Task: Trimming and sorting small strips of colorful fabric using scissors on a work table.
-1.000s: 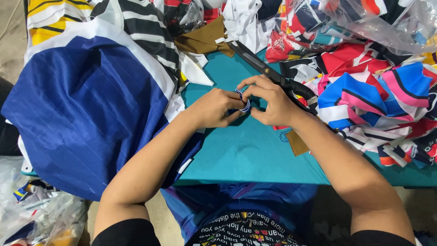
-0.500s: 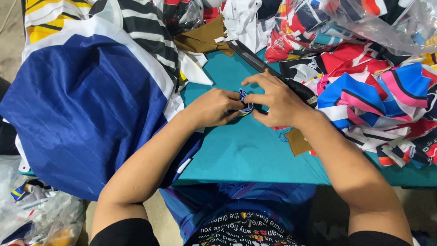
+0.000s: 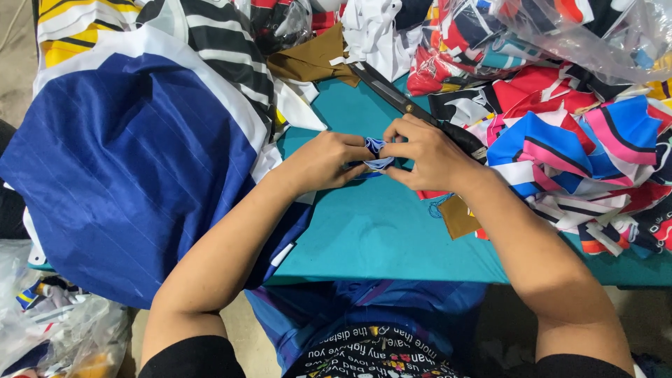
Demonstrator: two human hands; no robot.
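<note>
Over the teal table (image 3: 378, 231), my left hand (image 3: 323, 159) and my right hand (image 3: 427, 155) meet fingertip to fingertip. Both pinch a small blue and white fabric piece (image 3: 376, 155), which is bunched between the fingers and mostly hidden by them. A large blue striped cloth with a white border (image 3: 133, 168) lies just left of my left forearm. Behind my right hand, a pair of large black scissors (image 3: 413, 108) lies diagonally on the table.
A heap of red, pink, blue and white fabric scraps (image 3: 588, 154) covers the right of the table. Striped black, white and yellow cloth (image 3: 210, 42) and a brown piece (image 3: 311, 59) lie at the back. Clear plastic bags (image 3: 588, 35) sit top right and bottom left (image 3: 63, 336).
Both hands stayed together on the small fabric piece, with the fingers shifting slightly around it. Nothing else on the table has moved.
</note>
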